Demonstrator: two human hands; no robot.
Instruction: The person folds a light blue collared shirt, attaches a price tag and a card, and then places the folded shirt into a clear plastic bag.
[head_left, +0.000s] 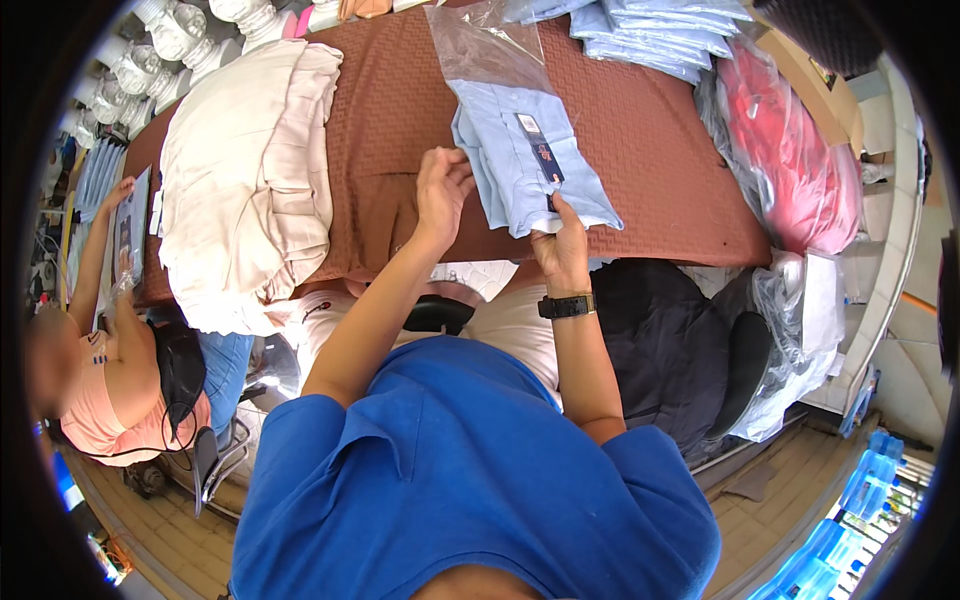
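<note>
A folded light blue garment (500, 165) with a dark tag down its front lies before me on the brown-covered table. A clear plastic bag (490, 45) stretches out beyond its far end; whether the bag also covers the garment I cannot tell. My right hand (562, 245) grips the garment's near edge, thumb on top and fingers beneath. Beside the garment's left edge is my left hand (443, 195), its fingers half bent and loosely apart, with nothing visible in them. A black watch is on my right wrist.
A pile of cream cloth (245, 190) lies left on the table (375, 120). Bagged light blue garments (655, 30) are stacked at the far right, near a red bundle in plastic (785, 150). At far left another person (120, 380) holds a flat package (130, 225).
</note>
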